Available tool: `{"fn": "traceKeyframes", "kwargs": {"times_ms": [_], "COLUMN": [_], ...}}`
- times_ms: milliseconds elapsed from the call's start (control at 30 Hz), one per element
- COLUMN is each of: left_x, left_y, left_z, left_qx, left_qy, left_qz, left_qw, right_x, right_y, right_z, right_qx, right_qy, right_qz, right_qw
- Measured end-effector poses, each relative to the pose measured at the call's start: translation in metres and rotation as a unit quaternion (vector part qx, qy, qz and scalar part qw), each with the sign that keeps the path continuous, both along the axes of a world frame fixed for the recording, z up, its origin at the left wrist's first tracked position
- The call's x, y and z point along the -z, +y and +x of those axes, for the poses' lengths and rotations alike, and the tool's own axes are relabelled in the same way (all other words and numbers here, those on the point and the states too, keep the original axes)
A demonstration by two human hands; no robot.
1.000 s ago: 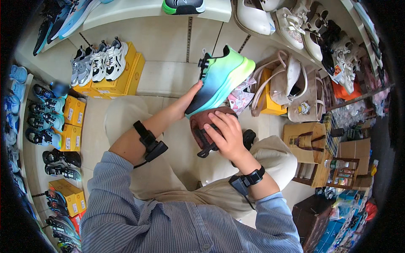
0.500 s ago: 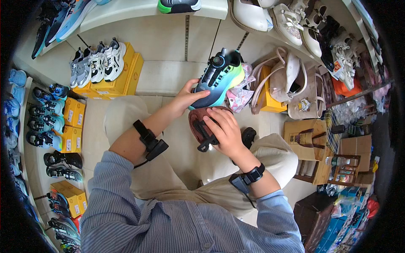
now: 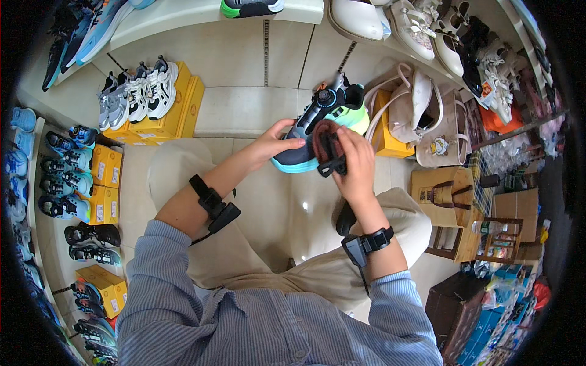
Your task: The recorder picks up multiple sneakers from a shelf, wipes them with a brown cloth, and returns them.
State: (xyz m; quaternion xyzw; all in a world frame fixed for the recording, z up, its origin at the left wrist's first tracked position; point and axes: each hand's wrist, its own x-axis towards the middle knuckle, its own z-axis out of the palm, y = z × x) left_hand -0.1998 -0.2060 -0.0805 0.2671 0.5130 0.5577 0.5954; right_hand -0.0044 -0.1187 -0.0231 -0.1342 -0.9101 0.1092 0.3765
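Held sneaker [image 3: 312, 116]: one. Brown pad [image 3: 321, 139]: one. Black wristbands [image 3: 209, 201]: two.

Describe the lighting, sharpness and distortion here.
Head view: corners black, the upper shelf bowed, likely by the lens; head view: left hand and right hand softly lit, fairly sharp; head view: crumpled clear plastic at right hard to make out.

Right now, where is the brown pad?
In the head view, the brown pad is just right of centre, upper half, in the right hand, overlapping the multicoloured shoe.
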Motion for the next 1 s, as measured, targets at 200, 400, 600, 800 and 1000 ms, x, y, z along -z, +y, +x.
{"fn": "traceKeyframes", "kwargs": {"times_ms": [200, 400, 600, 800, 1000], "left_x": [-0.011, -0.022, -0.028, -0.034, -0.033], "left_y": [-0.008, -0.014, -0.015, -0.016, -0.015], "left_z": [-0.002, 0.002, -0.003, -0.007, -0.006], "left_qx": [0.048, 0.069, 0.084, 0.075, 0.036], "left_qy": [-0.022, 0.037, 0.075, 0.053, -0.044], "left_qz": [-0.020, 0.033, 0.096, 0.122, 0.036], "left_qw": [0.998, 0.996, 0.989, 0.988, 0.998], "right_x": [-0.007, -0.015, -0.009, -0.006, -0.004], "right_y": [0.030, 0.047, 0.068, 0.069, 0.064], "right_z": [0.017, 0.034, 0.049, 0.052, 0.049], "right_qx": [0.103, 0.198, 0.196, 0.148, 0.151], "right_qy": [0.049, 0.119, 0.215, 0.196, 0.190], "right_qz": [0.011, -0.056, -0.136, -0.235, -0.272], "right_qw": [0.993, 0.971, 0.947, 0.940, 0.931]}}
